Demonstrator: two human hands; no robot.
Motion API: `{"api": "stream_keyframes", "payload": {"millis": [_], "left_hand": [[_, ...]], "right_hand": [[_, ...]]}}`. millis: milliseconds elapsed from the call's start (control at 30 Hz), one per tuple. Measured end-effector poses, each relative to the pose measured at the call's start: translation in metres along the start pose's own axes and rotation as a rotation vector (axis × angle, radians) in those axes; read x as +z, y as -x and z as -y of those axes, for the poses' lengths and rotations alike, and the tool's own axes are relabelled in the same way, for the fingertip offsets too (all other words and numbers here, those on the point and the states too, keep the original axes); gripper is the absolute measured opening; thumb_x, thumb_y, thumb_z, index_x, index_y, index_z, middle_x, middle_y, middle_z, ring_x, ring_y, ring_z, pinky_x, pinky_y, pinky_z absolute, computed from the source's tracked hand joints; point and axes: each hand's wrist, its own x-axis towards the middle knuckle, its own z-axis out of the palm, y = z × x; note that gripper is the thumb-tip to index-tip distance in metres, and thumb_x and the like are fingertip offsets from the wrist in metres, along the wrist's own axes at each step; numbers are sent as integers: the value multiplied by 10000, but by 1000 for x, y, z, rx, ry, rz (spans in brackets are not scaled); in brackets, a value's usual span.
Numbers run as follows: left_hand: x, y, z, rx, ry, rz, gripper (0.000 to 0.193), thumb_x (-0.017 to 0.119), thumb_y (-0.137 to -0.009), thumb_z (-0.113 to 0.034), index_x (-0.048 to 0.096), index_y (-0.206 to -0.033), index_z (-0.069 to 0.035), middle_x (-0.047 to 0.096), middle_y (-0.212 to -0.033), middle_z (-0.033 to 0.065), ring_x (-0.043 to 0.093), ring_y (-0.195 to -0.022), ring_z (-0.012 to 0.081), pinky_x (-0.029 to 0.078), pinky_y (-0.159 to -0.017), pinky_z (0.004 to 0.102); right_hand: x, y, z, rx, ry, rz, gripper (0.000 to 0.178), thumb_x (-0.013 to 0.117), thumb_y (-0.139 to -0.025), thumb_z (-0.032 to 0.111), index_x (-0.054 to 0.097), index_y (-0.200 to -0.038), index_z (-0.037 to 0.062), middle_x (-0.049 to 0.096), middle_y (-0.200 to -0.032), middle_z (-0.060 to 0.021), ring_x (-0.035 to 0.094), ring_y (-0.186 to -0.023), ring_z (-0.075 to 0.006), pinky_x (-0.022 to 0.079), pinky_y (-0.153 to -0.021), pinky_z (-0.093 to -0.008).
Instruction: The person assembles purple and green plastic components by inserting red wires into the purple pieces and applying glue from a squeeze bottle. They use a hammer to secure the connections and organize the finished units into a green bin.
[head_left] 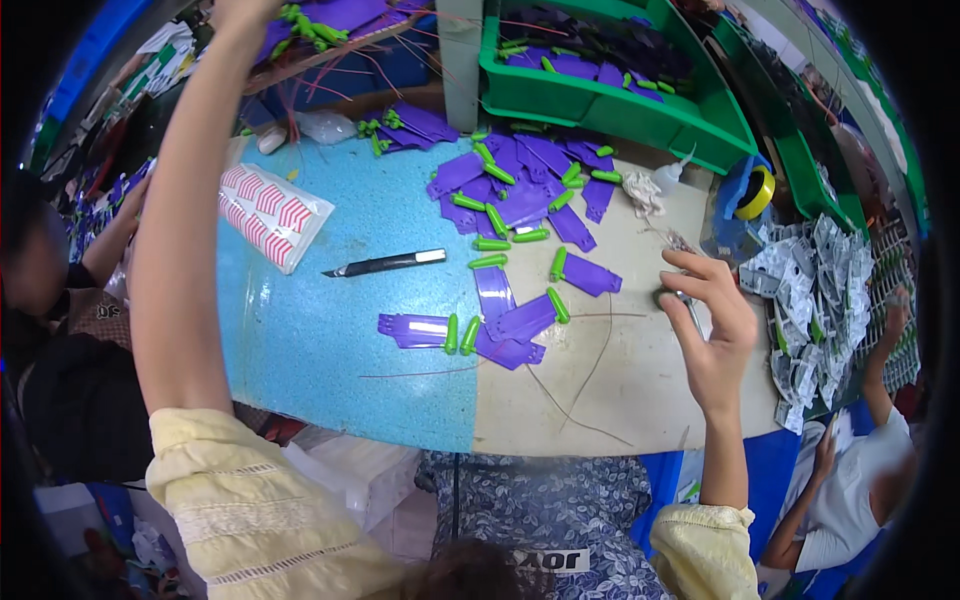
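Observation:
My left arm stretches up to the far left, where my left hand (245, 10) is cut off by the top edge beside a raised shelf of purple pieces with green ends; its fingers do not show. Over the right side of the table, my right hand (718, 330) has thumb and forefinger closed on a small dark thing, mostly hidden by the fingers. Several flat purple plastic pieces with green knobs (525, 318) lie loose mid-table. Behind them is a larger heap of the same pieces (525, 185). A black-handled craft knife (390, 263) rests on the blue mat.
A green bin (620, 105) of purple pieces stands at the back. Yellow tape (757, 192) sits at the right, near stacked grey moulded parts (820, 300). A red-and-white packet (272, 215) lies by my left arm. Thin wires (575, 400) cross the table. Other people sit on both sides.

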Motion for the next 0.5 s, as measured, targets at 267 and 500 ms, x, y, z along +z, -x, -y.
{"api": "stream_keyframes", "payload": {"millis": [267, 500], "left_hand": [[-65, 272, -66, 385, 342, 331, 350, 607, -914, -5, 569, -1261, 24, 616, -1224, 123, 573, -1125, 173, 460, -925, 288], [-69, 400, -60, 320, 299, 864, 304, 644, -826, 37, 621, -1129, 39, 635, -1136, 167, 606, -1011, 273, 477, -868, 358]], "right_hand": [[-15, -2, 108, 73, -1316, 128, 198, 694, -744, -32, 680, -941, -50, 668, -1015, -173, 641, -874, -295, 515, -768, -345], [-1, 11, 114, -17, -1430, 225, 151, 664, -750, -64, 670, -898, -33, 652, -925, -159, 630, -794, -288, 509, -704, -346]]}}
